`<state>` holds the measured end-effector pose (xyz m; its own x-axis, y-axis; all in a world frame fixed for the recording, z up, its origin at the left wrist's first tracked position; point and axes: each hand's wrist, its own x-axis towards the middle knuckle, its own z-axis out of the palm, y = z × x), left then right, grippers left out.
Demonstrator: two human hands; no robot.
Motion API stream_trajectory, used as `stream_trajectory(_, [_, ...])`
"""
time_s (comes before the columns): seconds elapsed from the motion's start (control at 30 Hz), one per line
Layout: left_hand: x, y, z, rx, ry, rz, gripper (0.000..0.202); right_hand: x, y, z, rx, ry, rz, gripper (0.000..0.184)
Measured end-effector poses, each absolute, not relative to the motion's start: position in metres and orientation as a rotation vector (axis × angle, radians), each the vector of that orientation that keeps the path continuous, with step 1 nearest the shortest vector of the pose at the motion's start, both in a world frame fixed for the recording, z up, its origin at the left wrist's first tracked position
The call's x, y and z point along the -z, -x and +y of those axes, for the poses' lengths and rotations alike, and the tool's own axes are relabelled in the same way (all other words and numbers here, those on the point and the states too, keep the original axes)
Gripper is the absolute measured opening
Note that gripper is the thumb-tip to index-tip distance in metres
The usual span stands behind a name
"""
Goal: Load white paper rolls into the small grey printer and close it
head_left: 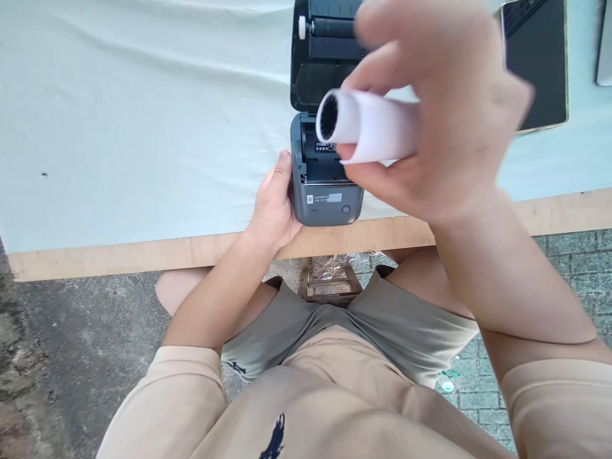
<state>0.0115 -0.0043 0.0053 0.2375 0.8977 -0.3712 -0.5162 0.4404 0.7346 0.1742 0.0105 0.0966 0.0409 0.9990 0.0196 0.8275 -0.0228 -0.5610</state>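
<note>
A small dark grey label printer (321, 205) stands near the table's front edge with its lid (313, 86) swung up and back. My left hand (275, 204) wraps round the printer's left side, thumb along the edge. Above the open printer, my right hand (444, 115) grips a white paper roll (382, 124) with a black core facing left. The roll's loose end hangs slightly apart below it. Part of the printer's bay and the right of its lid are hidden behind the roll and my right hand, whose upper fingers are blurred.
A dark-screened tablet (538, 70) lies at the back right, with the edge of a grey device (605, 51) beyond it. A pale cloth (143, 127) covers the table, leaving a bare wooden front edge (119, 255). Beneath it shows a wooden stool (329, 297).
</note>
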Motion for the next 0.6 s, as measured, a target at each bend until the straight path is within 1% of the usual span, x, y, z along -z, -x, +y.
stream_trajectory(0.07, [-0.007,-0.012,-0.004,-1.029,-0.505,0.881,0.04,-0.094,-0.168,0.007,-0.407,1.696,-2.192,0.046])
stream_trajectory(0.13, [-0.008,-0.012,-0.004,-1.024,-0.487,0.885,0.037,-0.088,-0.165,0.007,-0.207,1.592,-2.37,0.049])
stream_trajectory(0.27, [-0.008,-0.011,-0.003,-1.041,-0.464,0.829,0.037,-0.076,-0.166,0.009,-0.069,1.618,-2.489,0.049])
stream_trajectory(0.4, [-0.006,-0.009,-0.003,-1.046,-0.433,0.739,0.032,-0.072,-0.163,0.011,0.015,1.592,-2.528,0.05])
stream_trajectory(0.43, [-0.005,-0.009,-0.003,-1.045,-0.429,0.737,0.031,-0.071,-0.163,0.012,0.033,1.584,-2.515,0.047])
stream_trajectory(0.57, [-0.002,-0.008,-0.002,-1.056,-0.463,0.793,0.034,-0.066,-0.161,0.014,0.091,1.593,-2.489,0.02])
stream_trajectory(0.6, [-0.001,-0.008,-0.002,-1.061,-0.474,0.802,0.036,-0.065,-0.161,0.015,0.086,1.594,-2.499,0.017])
